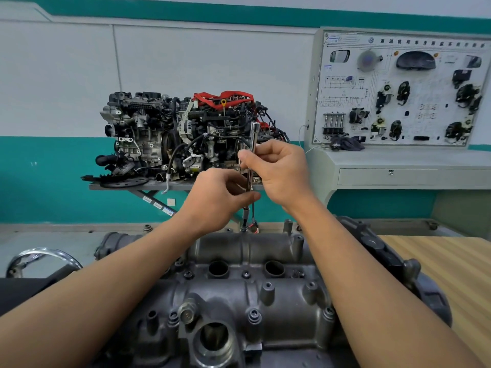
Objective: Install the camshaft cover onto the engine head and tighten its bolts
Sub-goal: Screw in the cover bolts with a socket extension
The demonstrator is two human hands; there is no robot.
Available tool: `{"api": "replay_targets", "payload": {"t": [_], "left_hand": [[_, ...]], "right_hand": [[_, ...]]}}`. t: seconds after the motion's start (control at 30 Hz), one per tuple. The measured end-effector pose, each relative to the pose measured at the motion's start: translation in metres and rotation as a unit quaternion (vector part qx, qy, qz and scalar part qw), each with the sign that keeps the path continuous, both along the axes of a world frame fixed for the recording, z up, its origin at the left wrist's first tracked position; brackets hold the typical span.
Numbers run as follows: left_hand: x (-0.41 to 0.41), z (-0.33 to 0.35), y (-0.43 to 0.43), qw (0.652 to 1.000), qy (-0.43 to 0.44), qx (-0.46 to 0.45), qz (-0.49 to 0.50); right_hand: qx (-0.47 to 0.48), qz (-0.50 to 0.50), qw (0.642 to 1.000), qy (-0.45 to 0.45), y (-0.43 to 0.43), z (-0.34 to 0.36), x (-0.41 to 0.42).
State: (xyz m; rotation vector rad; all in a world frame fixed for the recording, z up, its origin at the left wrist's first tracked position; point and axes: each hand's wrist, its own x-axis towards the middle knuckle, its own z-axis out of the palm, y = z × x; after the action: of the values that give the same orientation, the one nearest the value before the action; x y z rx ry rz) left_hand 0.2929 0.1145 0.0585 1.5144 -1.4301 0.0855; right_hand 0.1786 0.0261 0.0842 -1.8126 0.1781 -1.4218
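The grey cast camshaft cover point(247, 296) lies on the engine head in the lower middle, with several bolts point(253, 314) standing in its bosses. A long chrome extension tool point(253, 136) stands upright over the cover's far edge, its socket tip point(244, 224) down on a far bolt. My right hand point(279, 171) pinches the upper shaft between thumb and fingers. My left hand point(220, 195) grips the shaft lower down, fingers curled round it. Both forearms cross over the cover.
A complete display engine point(180, 134) with red straps sits on a stand behind. A training panel point(398, 88) on a grey console stands at the right. A wooden tabletop point(438, 261) lies right of the cover, a chrome ring point(39, 254) at the left.
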Motion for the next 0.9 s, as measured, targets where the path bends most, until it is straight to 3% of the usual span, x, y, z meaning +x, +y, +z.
{"api": "replay_targets", "payload": {"t": [0.13, 0.33, 0.5, 0.67, 0.8, 0.9], "left_hand": [[0.0005, 0.0018, 0.0002, 1.0, -0.001, -0.003, -0.005], [-0.0001, 0.0045, 0.0028, 0.996, 0.016, 0.057, -0.066], [-0.002, 0.0009, 0.0019, 0.999, -0.006, 0.029, -0.039], [0.0002, 0.0016, 0.0012, 1.0, 0.018, -0.018, -0.011], [-0.0004, 0.0032, 0.0016, 0.999, -0.026, 0.01, -0.019], [0.0002, 0.0042, 0.0016, 0.998, 0.002, 0.039, -0.052]], "right_hand": [[0.013, 0.002, 1.0, 0.003, 0.0029, 0.001, -0.0003], [0.051, 0.117, 0.99, 0.065, 0.0065, 0.0052, -0.0048], [-0.004, 0.024, 0.999, 0.044, 0.0025, 0.0034, -0.0039], [0.008, -0.012, 1.0, 0.01, 0.0014, 0.0007, -0.0018], [0.029, 0.061, 0.997, 0.048, 0.0023, 0.0028, -0.0042], [0.056, 0.111, 0.99, 0.065, 0.0043, 0.0045, -0.0044]]}}
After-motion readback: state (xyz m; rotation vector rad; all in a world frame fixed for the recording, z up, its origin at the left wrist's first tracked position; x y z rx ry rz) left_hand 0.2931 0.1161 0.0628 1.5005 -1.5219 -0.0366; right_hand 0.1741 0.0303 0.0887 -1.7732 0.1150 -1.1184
